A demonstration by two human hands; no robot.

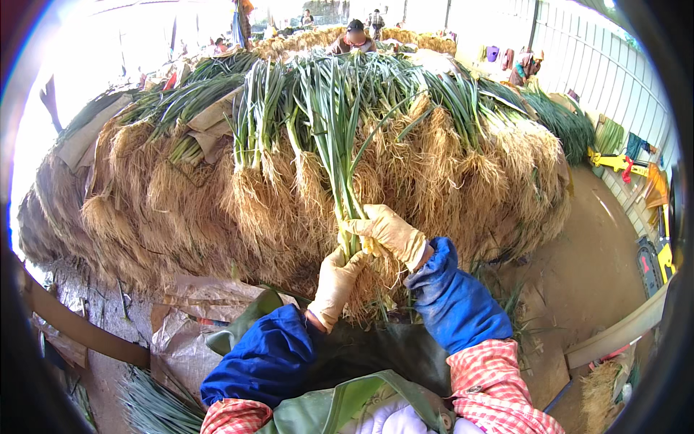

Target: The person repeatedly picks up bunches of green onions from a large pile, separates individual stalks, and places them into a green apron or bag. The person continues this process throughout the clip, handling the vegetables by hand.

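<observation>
A small bunch of scallions (pixel 337 168) stands upright before me, green leaves up and pale stems down. My left hand (pixel 335 285), in a cream glove, is closed around the low end of the stems. Just above it, my right hand (pixel 387 234), gloved alike, has its fingers on the stems from the right side. Yellowish leaf scraps hang under the right hand's fingers. Stringy roots (pixel 360 295) dangle beneath the hands over a dark green apron (pixel 379 347). Behind rises a large heap of scallions (pixel 461 179), its tan roots facing me.
Brown sacking (pixel 214 111) lies among the heap on the left. Crumpled plastic sheeting (pixel 190 331) and more scallion leaves (pixel 157 399) are on the floor at lower left. A person (pixel 355 39) is beyond the heap; another person (pixel 526 68) is at the right. Yellow-framed equipment (pixel 618 161) stands by the right wall.
</observation>
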